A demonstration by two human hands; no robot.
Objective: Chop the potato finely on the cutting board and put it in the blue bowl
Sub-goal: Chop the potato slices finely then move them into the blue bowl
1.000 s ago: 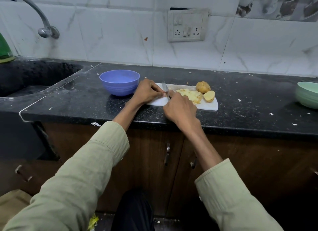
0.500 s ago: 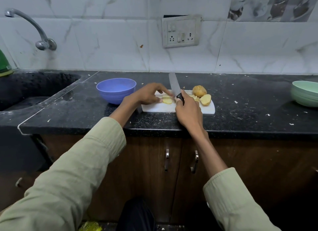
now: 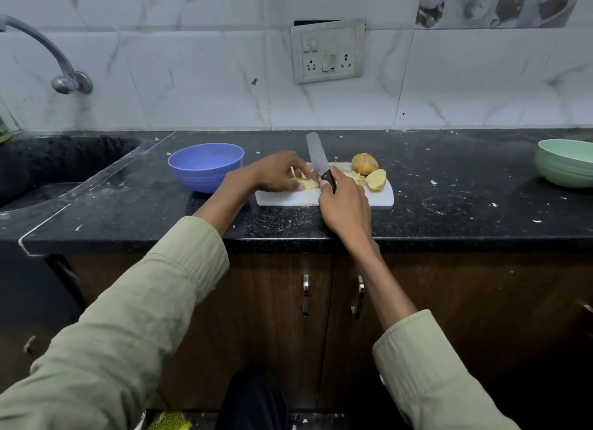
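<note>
Two hands work mid-frame: left hand (image 3: 276, 173) pinches a potato slice (image 3: 306, 184), likely firm and slippery when cut; right hand (image 3: 345, 205) grips the knife (image 3: 317, 160) handle.

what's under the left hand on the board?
A pale potato piece on the cutting board, held by the left hand. Its far part is covered by fingers.

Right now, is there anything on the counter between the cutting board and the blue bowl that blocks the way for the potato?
Nothing visible does. The blue bowl stands just left of the cutting board, with bare black counter between them. Only the left hand, holding a potato piece, reaches across that side.
</note>
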